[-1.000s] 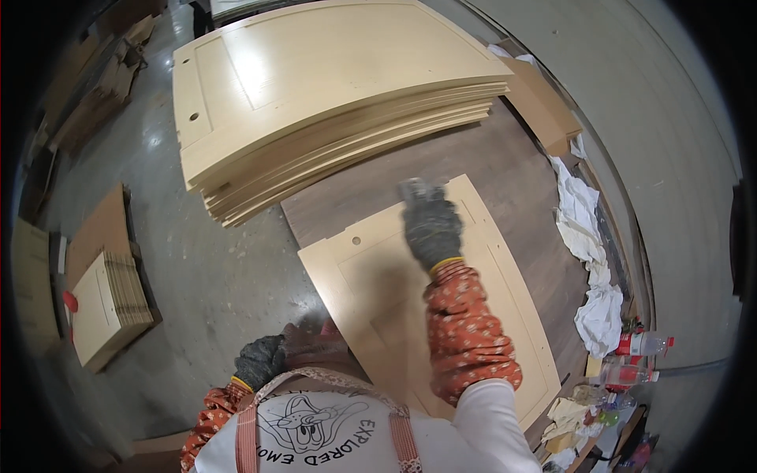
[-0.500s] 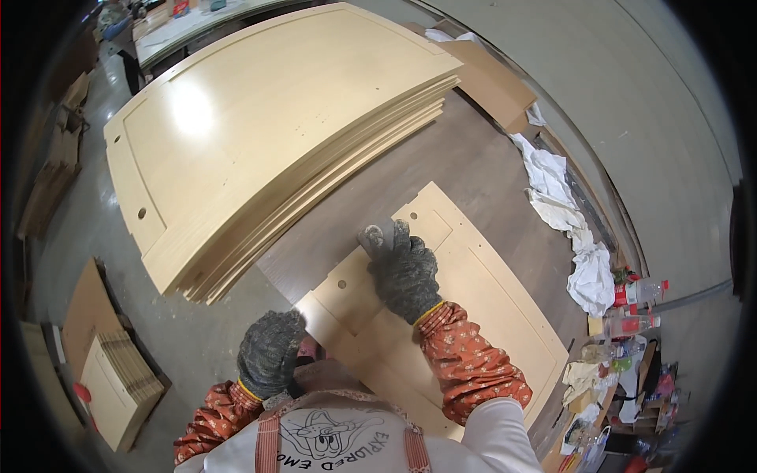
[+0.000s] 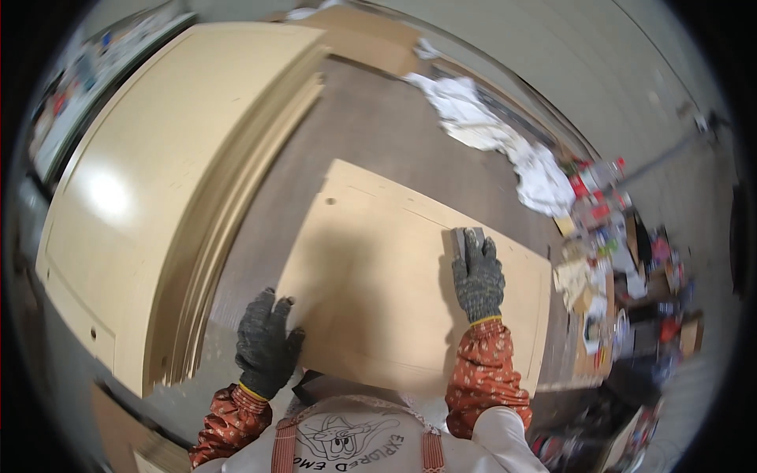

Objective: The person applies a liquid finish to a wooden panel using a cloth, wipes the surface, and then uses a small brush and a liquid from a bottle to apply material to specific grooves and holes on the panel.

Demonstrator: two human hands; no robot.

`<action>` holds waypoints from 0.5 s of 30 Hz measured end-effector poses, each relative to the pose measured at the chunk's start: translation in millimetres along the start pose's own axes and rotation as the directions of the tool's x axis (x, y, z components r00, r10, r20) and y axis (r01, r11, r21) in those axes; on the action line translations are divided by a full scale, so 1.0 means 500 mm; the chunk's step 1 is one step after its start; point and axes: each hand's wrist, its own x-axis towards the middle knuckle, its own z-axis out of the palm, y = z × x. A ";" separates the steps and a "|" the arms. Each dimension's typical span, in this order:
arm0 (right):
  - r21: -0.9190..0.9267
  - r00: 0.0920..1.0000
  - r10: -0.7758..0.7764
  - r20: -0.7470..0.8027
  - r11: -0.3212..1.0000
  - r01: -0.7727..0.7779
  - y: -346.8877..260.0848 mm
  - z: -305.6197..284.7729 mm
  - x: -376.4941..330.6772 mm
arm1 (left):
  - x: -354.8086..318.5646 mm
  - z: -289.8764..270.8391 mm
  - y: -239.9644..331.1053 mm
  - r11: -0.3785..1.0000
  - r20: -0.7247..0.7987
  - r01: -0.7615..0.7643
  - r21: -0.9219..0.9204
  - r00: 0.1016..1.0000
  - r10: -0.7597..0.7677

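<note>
A person leans over a dark brown surface [image 3: 371, 134]. A flat, pale wood panel [image 3: 378, 292] lies on it, right in front of the person. The panel has a thin groove running near its edges and 1 small hole near its far left corner.

The 2 hands are well apart, and both wear dark grey knit gloves with a yellow band at the wrist. The sleeves are orange-red with a small pattern.

The left hand [image 3: 266, 345] lies flat with its fingers spread wide. It rests on the near left edge of the panel and grips nothing.

The right hand [image 3: 478, 277] is farther out, on the right part of the panel. It presses down on a small grey block [image 3: 468, 237]. The fingers lie over the block and only its far end peeks out past the fingertips. The block touches the panel.

To the left of the panel sits a big stack of pale wood panels [image 3: 158, 197], much the same in colour. The top one shines under the light.

At the far right side of the surface lie crumpled white rags [image 3: 505, 142]. Near them sits a messy heap of small bottles and boxes [image 3: 615, 236], too blurred to tell apart.
</note>
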 end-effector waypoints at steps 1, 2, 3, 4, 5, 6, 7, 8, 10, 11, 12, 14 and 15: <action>0.022 0.998 0.059 0.000 0.998 -0.059 0.038 0.007 -0.040 | -0.001 0.010 -0.006 0.999 0.023 -0.002 0.044 1.000 0.001; 0.037 0.993 0.121 0.002 0.992 -0.121 0.062 0.003 -0.077 | 0.004 0.015 -0.004 0.998 0.059 0.034 0.060 0.998 -0.037; 0.053 0.983 0.184 0.001 0.982 -0.184 0.083 -0.003 -0.112 | 0.001 0.025 -0.010 0.993 0.019 -0.046 0.109 0.999 0.044; 0.070 0.970 0.243 0.000 0.968 -0.242 0.105 -0.011 -0.140 | -0.002 0.031 -0.016 0.980 -0.022 -0.120 0.160 0.992 0.125; 0.084 0.955 0.296 0.002 0.952 -0.295 0.136 -0.013 -0.162 | 0.002 0.031 -0.011 0.980 0.019 -0.098 0.175 0.995 0.096; 0.093 0.941 0.339 -0.008 0.937 -0.337 0.158 -0.014 -0.177 | -0.002 0.048 -0.020 0.973 -0.059 -0.115 0.199 0.990 0.129; 0.106 0.927 0.375 -0.006 0.922 -0.372 0.186 -0.014 -0.192 | -0.003 0.057 -0.023 0.973 -0.077 -0.125 0.196 0.987 0.142; 0.119 0.914 0.405 -0.003 0.908 -0.402 0.212 -0.012 -0.204 | -0.002 0.066 -0.028 0.973 -0.096 -0.130 0.193 0.984 0.151; 0.116 0.899 0.437 -0.004 0.894 -0.434 0.263 -0.016 -0.222 | -0.006 0.079 -0.028 0.974 -0.111 -0.103 0.201 0.986 0.128; 0.114 0.895 0.446 -0.004 0.889 -0.443 0.290 -0.016 -0.226 | -0.007 0.087 -0.030 0.971 -0.127 -0.087 0.225 0.985 0.118; 0.179 0.892 0.452 0.005 0.877 -0.446 0.318 -0.020 -0.230 | -0.015 0.094 -0.040 0.974 -0.109 -0.009 0.225 0.993 0.035; 0.155 0.933 0.339 -0.122 0.935 -0.320 0.416 0.028 -0.245 | -0.018 0.098 -0.005 0.889 -0.068 0.079 0.451 0.996 -0.054; 0.203 0.936 0.336 -0.103 0.928 -0.311 0.443 0.022 -0.245 | -0.024 0.100 0.024 0.843 -0.086 0.148 0.517 0.989 -0.121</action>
